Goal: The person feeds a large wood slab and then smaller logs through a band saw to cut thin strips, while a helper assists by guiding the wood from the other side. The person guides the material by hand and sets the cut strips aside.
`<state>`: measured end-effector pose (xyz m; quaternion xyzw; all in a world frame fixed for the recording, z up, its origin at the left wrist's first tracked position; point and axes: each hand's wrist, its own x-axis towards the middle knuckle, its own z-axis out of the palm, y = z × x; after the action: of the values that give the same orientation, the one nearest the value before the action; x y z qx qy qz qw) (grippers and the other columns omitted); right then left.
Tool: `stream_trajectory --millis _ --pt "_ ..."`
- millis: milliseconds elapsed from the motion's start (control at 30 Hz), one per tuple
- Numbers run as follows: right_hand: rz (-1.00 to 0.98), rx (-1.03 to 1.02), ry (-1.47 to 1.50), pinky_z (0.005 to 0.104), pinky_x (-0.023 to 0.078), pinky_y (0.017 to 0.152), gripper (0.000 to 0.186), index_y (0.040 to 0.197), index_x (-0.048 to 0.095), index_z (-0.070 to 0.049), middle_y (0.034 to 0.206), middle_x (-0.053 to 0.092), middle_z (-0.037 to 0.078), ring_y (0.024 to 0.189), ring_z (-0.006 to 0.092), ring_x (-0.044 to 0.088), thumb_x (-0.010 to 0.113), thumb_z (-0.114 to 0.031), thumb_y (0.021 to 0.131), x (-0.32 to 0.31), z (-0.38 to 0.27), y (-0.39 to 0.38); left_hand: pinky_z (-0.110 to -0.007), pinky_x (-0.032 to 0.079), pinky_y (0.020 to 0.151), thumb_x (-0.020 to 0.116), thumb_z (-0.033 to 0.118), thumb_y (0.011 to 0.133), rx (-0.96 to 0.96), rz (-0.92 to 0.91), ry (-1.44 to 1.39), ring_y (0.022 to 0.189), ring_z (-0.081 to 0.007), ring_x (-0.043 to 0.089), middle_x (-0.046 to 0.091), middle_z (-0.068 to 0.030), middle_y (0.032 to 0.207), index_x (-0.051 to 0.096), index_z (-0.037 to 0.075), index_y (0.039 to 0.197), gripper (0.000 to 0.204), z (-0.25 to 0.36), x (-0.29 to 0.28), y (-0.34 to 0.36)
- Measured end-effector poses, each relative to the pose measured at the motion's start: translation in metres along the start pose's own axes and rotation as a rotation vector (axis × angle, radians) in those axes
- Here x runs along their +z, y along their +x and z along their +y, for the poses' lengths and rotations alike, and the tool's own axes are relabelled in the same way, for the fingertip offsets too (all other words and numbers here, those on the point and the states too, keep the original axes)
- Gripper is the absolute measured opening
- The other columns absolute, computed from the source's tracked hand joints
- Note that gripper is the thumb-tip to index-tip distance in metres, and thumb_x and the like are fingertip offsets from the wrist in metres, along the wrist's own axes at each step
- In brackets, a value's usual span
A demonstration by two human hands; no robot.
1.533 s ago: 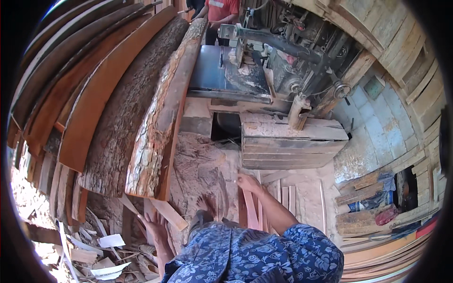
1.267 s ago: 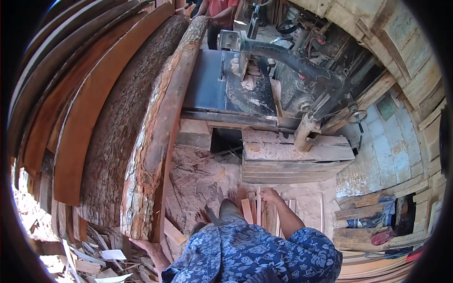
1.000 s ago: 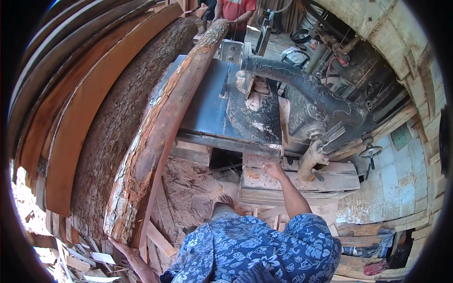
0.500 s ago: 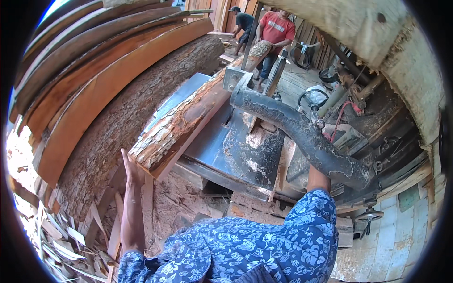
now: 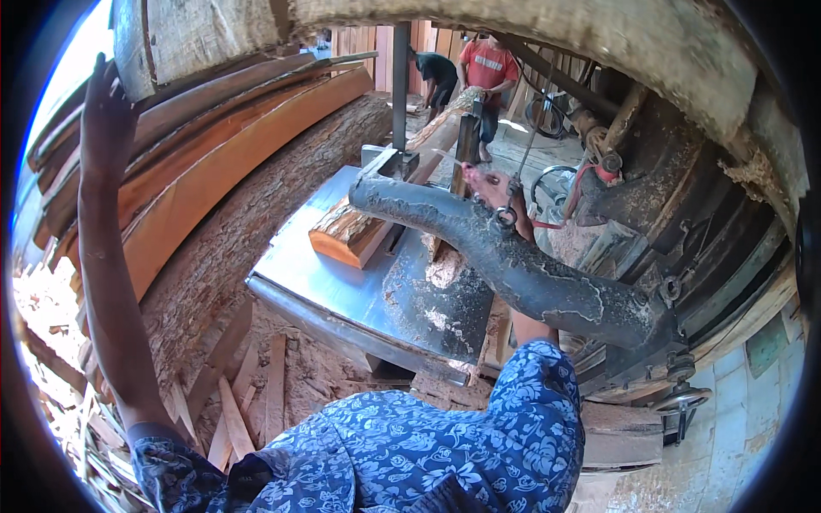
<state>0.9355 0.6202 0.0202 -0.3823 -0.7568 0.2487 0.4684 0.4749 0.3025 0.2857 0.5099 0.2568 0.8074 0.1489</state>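
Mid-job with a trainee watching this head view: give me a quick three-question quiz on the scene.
1. True or false: the person's left hand is resting on the barked timber.

2. What colour is the shirt of the co-worker at the timber's far end?
A) yellow
B) red
C) green

3. Fill in: the timber's near end is over a flat metal ____.

Key:
1. False; the hand is raised at the view's upper left, apart from the timber.
2. B.
3. Table.
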Motion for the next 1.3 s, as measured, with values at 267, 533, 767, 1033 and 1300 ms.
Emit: stream_trajectory --millis 267,533,767,1033,1300 --pt "-0.168 -0.193 -0.122 0.0349 0.049 0.072 0.039 0.101 0.066 -0.008 0.087 0.067 0.015 0.083 0.0254 0.065 0.064 -0.040 0.079 0.044 0.007 0.083 -0.034 0.036 0.103 0.047 0.010 0.093 0.220 -0.170 0.738 0.122 -0.0157 0.040 0.040 -0.0124 0.135 0.021 0.004 0.141 0.054 -0.009 0.013 -0.005" --pt "-0.189 -0.235 -0.125 0.0345 0.048 0.070 0.037 0.100 0.067 -0.010 0.086 0.067 0.014 0.082 0.0262 0.065 0.064 -0.041 0.079 0.060 0.020 0.111 -0.034 0.038 0.100 0.053 0.017 0.092 0.343 -0.093 1.103 0.121 -0.0165 0.042 0.043 -0.0109 0.133 0.020 0.005 0.141 0.061 -0.008 0.026 -0.019" --pt "-0.173 -0.270 -0.122 0.0342 0.048 0.068 0.036 0.099 0.067 -0.011 0.085 0.067 0.014 0.080 0.0268 0.064 0.064 -0.041 0.079 0.055 0.032 0.109 -0.034 0.040 0.099 0.064 0.003 0.081 0.421 -0.080 1.068 0.115 -0.0186 0.049 0.050 -0.0151 0.127 0.016 0.004 0.141 0.077 -0.016 0.031 -0.013" --pt "-0.137 -0.269 -0.237 0.0359 0.049 0.067 0.039 0.099 0.068 -0.016 0.086 0.067 0.013 0.081 0.0294 0.064 0.066 -0.047 0.076 0.052 0.004 0.098 -0.037 0.040 0.096 0.063 0.016 0.085 0.548 -0.015 1.483 0.119 -0.0231 0.047 0.052 -0.0151 0.125 0.020 0.003 0.141 0.072 -0.008 0.017 -0.018" --pt "0.062 -0.156 -0.330 0.0379 0.049 0.075 0.042 0.107 0.060 0.001 0.096 0.063 0.019 0.091 0.0256 0.062 0.065 -0.032 0.080 0.060 -0.002 -0.001 -0.034 0.039 0.097 0.063 0.009 0.083 0.493 -0.021 1.449 0.118 -0.0245 0.048 0.048 -0.0171 0.129 0.017 0.000 0.141 0.075 -0.014 0.021 -0.021"
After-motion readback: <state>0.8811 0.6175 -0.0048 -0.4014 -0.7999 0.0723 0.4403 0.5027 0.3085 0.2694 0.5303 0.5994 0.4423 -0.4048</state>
